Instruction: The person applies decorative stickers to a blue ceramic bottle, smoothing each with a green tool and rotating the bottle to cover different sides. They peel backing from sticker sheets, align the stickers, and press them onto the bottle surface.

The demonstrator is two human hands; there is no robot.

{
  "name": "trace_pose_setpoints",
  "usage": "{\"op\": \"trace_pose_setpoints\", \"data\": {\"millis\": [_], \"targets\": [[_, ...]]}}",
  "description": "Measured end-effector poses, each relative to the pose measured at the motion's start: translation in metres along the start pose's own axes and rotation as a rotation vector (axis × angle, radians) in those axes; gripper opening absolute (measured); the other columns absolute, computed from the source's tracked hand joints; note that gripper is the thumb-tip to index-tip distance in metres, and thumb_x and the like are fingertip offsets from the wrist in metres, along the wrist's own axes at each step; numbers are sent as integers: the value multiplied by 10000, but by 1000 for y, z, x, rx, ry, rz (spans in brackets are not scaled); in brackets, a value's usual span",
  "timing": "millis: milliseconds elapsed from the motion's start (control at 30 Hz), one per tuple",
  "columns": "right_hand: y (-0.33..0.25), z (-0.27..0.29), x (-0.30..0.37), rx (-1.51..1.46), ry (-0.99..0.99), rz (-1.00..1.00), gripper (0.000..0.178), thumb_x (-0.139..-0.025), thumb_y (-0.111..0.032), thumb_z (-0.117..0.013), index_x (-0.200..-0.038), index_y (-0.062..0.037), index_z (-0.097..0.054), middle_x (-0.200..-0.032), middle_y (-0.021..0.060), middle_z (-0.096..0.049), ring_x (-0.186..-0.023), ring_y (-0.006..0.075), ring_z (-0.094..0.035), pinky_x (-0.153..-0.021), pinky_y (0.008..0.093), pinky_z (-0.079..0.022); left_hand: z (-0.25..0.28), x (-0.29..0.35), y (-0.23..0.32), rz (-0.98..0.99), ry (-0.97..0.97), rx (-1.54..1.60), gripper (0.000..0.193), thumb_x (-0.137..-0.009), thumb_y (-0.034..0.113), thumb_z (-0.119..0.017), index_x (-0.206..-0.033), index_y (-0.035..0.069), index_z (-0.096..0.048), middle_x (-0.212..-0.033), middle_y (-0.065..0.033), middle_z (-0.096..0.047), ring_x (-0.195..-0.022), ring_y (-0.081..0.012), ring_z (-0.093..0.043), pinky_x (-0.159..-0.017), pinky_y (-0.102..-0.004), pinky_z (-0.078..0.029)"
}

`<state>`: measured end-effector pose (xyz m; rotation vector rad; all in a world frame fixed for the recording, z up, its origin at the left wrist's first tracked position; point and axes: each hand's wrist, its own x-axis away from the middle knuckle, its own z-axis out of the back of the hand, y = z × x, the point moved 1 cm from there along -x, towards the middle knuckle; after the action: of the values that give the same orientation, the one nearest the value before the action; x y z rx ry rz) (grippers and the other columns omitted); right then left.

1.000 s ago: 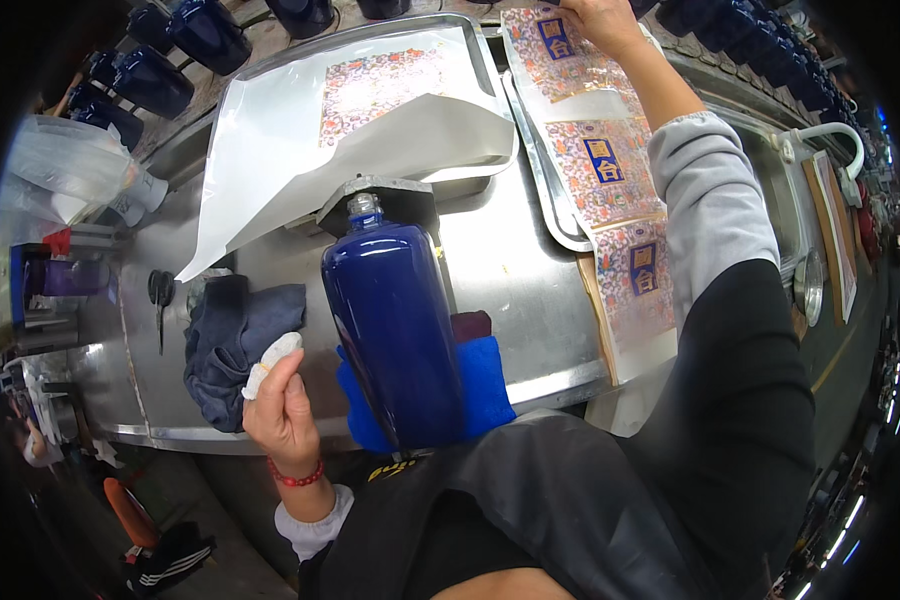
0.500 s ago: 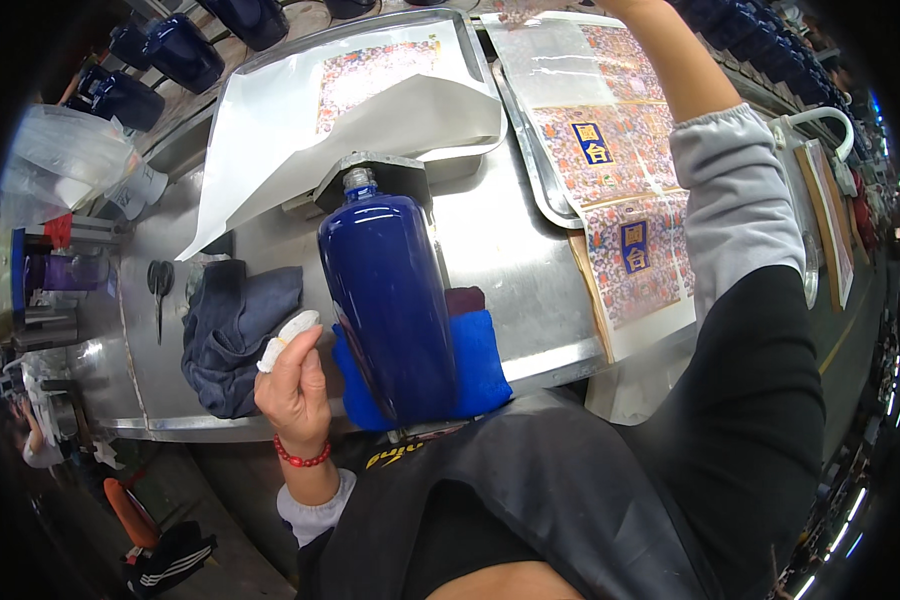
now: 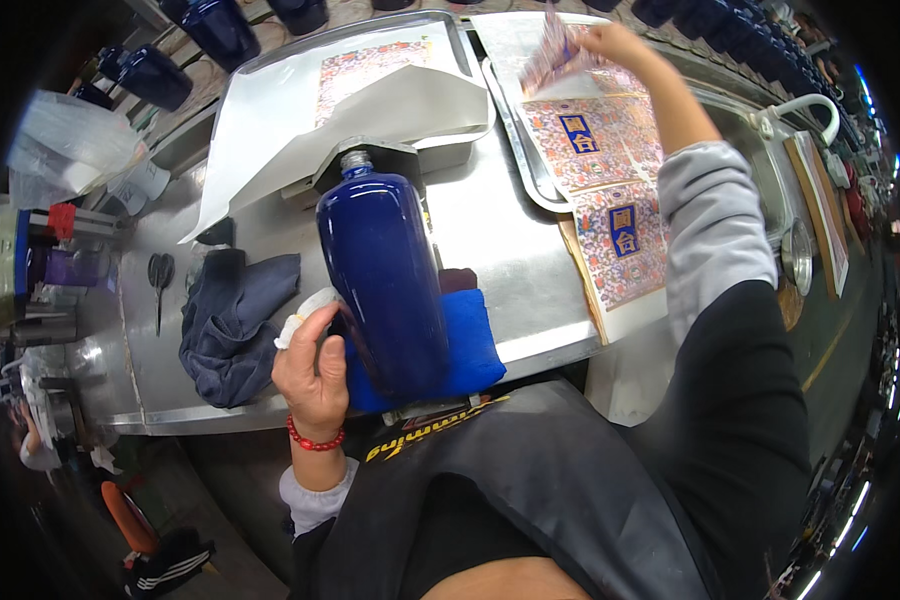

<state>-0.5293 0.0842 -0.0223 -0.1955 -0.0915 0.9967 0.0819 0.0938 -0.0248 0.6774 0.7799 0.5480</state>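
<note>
Since the earlier frames, the right hand (image 3: 610,42) is lifting a patterned paper label sheet (image 3: 555,50) off the stack, where before it was reaching flat toward the far end of the tray. Its fingers are pinching the sheet's edge, holding it raised above the shallow metal tray (image 3: 525,170) of red-and-blue printed labels (image 3: 595,150). The left hand (image 3: 313,365) is staying beside the tall glossy dark-blue ceramic bottle (image 3: 385,285), curled loosely around a small white cloth wad (image 3: 305,312) and resting just against the bottle's lower side. That bottle is lying lengthwise on a blue padded cradle (image 3: 470,345) at the near edge of the steel worktable (image 3: 500,250), neck pointing away. A crumpled dark-grey rag (image 3: 230,320) is lying left of the hand, with black scissors (image 3: 160,275) beyond it.
</note>
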Motion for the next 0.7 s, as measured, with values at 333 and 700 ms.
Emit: {"op": "trace_pose_setpoints", "data": {"millis": [333,700], "targets": [[-3,-24,37,311,301,96,341,-956,-392,-647,-1079,-95,-761,-1213,157,-634,-1167,374,-595,-952,523,-521,-6,9,8,-46,-290,-87,1171,-811,573,-790,-1573,-90,-198,-1427,-318,-505,-1264,-449,-541,-1129,-505,-361],[-66,101,88,241,412,576,243,-942,-180,-703,-943,61,-677,-1017,177,-611,-945,341,-622,-856,410,-500,-5,10,21,-183,-64,-323,1080,-750,576,-825,-1510,-79,-427,-1206,-174,-668,-1004,-360,-551,-1009,-474,-380]]}}
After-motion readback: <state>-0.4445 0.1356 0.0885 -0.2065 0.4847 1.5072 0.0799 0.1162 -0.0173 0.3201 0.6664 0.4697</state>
